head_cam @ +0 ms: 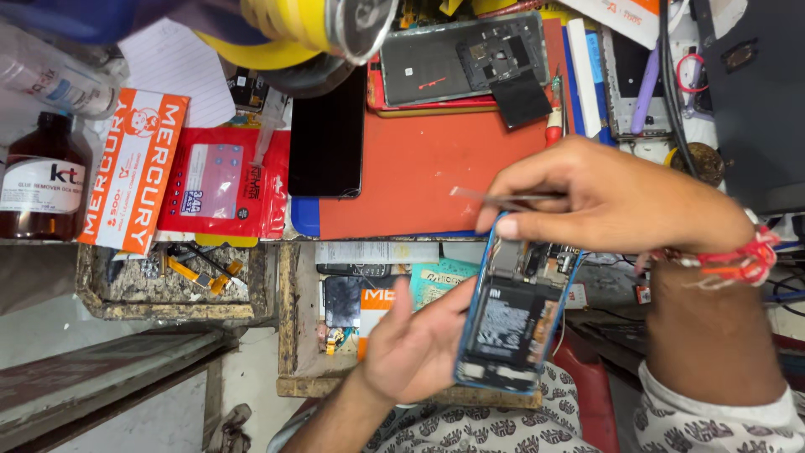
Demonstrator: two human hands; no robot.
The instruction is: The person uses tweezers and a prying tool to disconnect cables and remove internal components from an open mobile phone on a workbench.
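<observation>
While the left hand cradles the opened phone from below, the right hand pinches tweezers just above the phone's top edge, near the orange mat.

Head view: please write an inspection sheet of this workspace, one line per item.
Surface: orange mat on a crowded bench.
Job's things: opened phone with blue frame, inner parts exposed; thin tweezers above its top end.
Clutter: dark phone panel, second opened phone, brown bottle, red packet, yellow tape roll.
Grippers: left hand cradles the opened phone; right hand pinches the tweezers in its fingers.
Cables: black cable at right.
Surroundings: worn wooden trays below the bench.
</observation>
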